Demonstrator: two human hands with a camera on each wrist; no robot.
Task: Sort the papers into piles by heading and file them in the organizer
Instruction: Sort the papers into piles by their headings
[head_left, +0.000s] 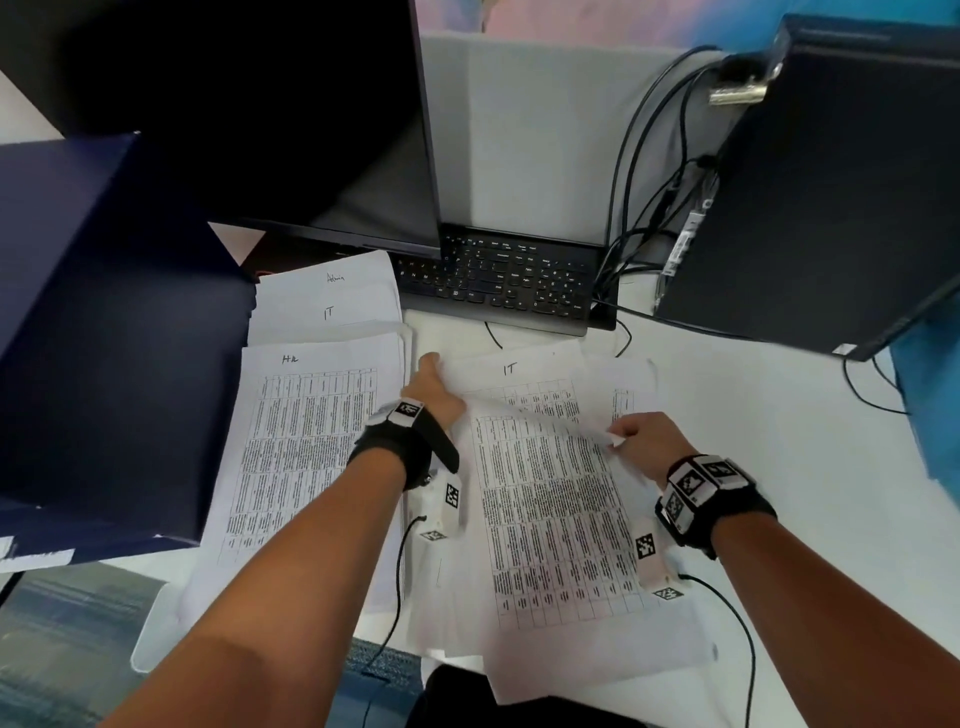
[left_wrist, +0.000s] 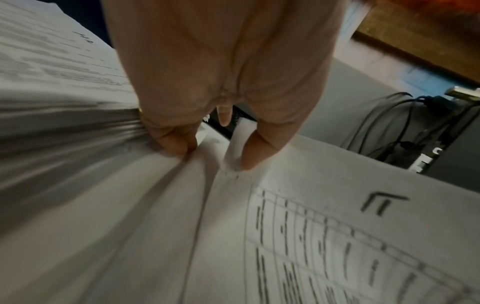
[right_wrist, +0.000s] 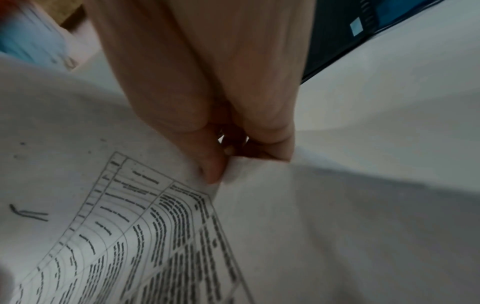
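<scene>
The left hand (head_left: 434, 387) pinches the upper left corner of a sheet headed "IT" (head_left: 511, 387), thumb on top and fingers curled beneath; in the left wrist view the thumb and fingertips (left_wrist: 179, 144) press into the paper's edge, which creases under them. The right hand (head_left: 641, 441) has its fingers curled, pinching the upper right corner of a printed sheet (head_left: 550, 514) that lies over the IT sheet's lower part; the right wrist view shows thumb and fingers (right_wrist: 213, 168) closed tight on that bent corner. Both are white pages carrying a dense black-ruled table of small text, too blurred to read, and the heading "IT" is handwritten at the top centre. They lie on a loose, untidy pile of more white papers (head_left: 571, 660) spread between and below the two hands, its lower edge hanging past the near edge of the white desk (head_left: 779, 467).

Just left of the left hand lies a pile topped by a sheet headed "HR" (head_left: 311, 447), bearing the same kind of table. Beyond it, sheets headed "IT" (head_left: 332, 314) and "Admin" (head_left: 337, 278) overlap. Further left stands a dark blue box-like organizer (head_left: 104, 338). Ahead of the hands are a black keyboard (head_left: 498, 283), a dark monitor (head_left: 260, 114), and to the right a black computer tower (head_left: 831, 197) with cables (head_left: 639, 182).
</scene>
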